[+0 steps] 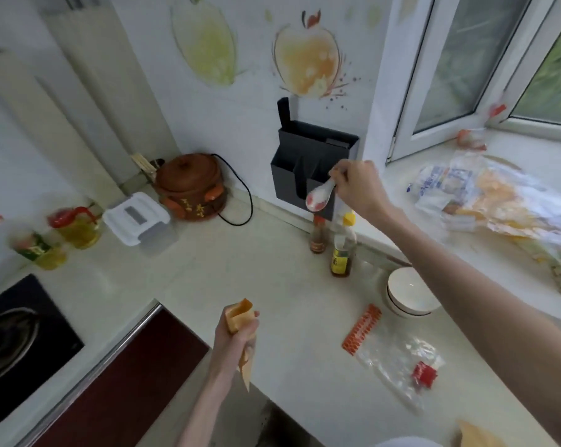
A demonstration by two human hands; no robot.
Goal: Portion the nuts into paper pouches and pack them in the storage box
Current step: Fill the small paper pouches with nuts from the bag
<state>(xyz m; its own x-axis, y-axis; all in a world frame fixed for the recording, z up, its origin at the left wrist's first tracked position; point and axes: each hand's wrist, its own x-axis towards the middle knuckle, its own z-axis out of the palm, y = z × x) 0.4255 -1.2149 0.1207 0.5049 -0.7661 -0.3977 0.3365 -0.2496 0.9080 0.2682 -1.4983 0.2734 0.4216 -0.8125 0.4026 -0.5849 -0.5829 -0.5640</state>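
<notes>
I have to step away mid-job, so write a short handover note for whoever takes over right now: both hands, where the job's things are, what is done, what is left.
Left hand grips a paper pouch upright over the counter's front edge.
Right hand holds a white spoon raised in front of the black wall holder; whether it carries anything is unclear.
White storage box sits lid-on at the back left, beside the brown clay pot.
A clear zip bag lies on the counter near the stacked white bowls. More brown paper shows at the bottom right.
No nuts clearly visible.
Left: fill the pouch, pack it in the box.

Both forearms are bare to the frame edge; the left hand [237,327] and right hand [359,185] wear nothing.
</notes>
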